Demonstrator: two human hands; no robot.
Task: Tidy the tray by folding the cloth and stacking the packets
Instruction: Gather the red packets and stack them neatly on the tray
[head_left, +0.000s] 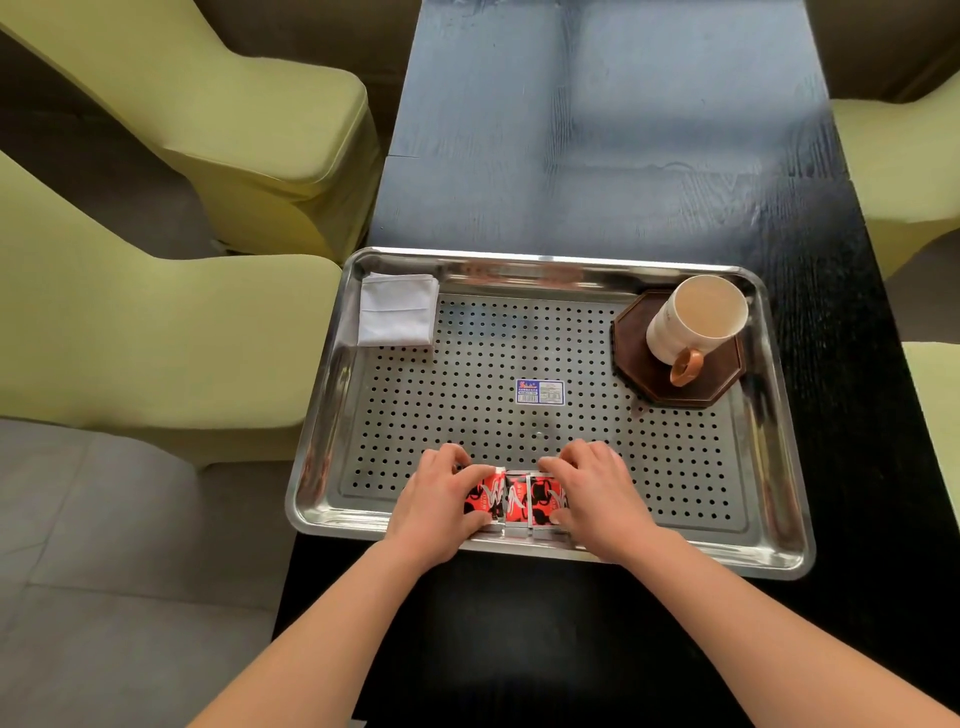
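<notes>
A perforated steel tray (550, 270) lies on the dark table. At its near edge sit red, black and white packets (514, 500), side by side and slightly overlapping. My left hand (441, 499) grips the left end of the packets, fingers curled over their far edge and thumb on the near part. My right hand (597, 493) grips the right end the same way. Both hands hide part of the packets. A white cloth (397, 312) lies folded into a square in the tray's far left corner.
A cream mug (693, 322) with an orange handle stands on a dark octagonal coaster (722, 379) in the tray's far right corner. A label sticker (539, 392) sits mid-tray. Yellow-green chairs (156, 332) flank the table (597, 156) on both sides.
</notes>
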